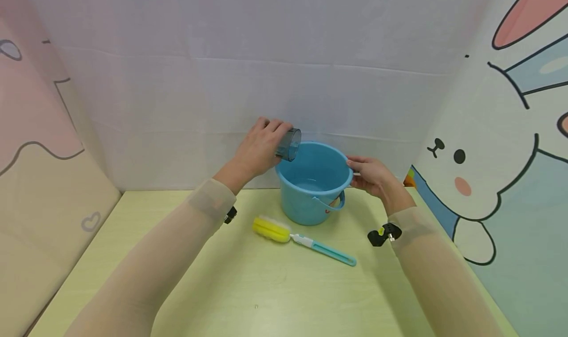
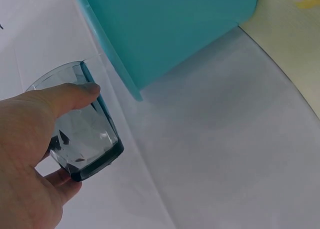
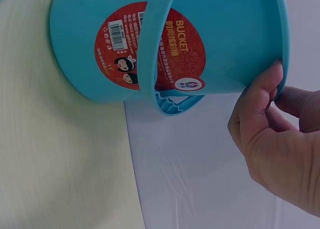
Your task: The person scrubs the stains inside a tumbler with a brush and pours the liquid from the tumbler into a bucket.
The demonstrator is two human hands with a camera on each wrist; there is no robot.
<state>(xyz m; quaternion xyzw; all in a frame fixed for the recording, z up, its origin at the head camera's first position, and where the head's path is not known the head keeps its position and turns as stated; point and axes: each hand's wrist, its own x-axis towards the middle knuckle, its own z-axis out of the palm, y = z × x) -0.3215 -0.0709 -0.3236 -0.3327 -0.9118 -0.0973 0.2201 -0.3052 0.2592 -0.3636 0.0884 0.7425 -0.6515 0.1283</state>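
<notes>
My left hand point(image 1: 263, 147) grips a dark-tinted clear glass point(image 1: 290, 144), tipped on its side with its mouth over the left rim of a blue bucket point(image 1: 297, 206). In the left wrist view the thumb lies along the wall of the glass point(image 2: 85, 134) and the fingers curl round its other side. The right hand point(image 1: 370, 175) pinches the bucket's right rim between thumb and fingers. A red label point(image 3: 120, 54) shows on the bucket in the right wrist view. The bucket's handle point(image 1: 339, 204) hangs down at the front right.
A bottle brush point(image 1: 326, 250) with a yellow sponge head and a blue-and-white handle lies in front of the bucket on the pale table point(image 1: 248, 297). A white cloth wall point(image 1: 199, 105) rises behind the table. Cartoon-printed panels point(image 1: 501, 179) stand at both sides.
</notes>
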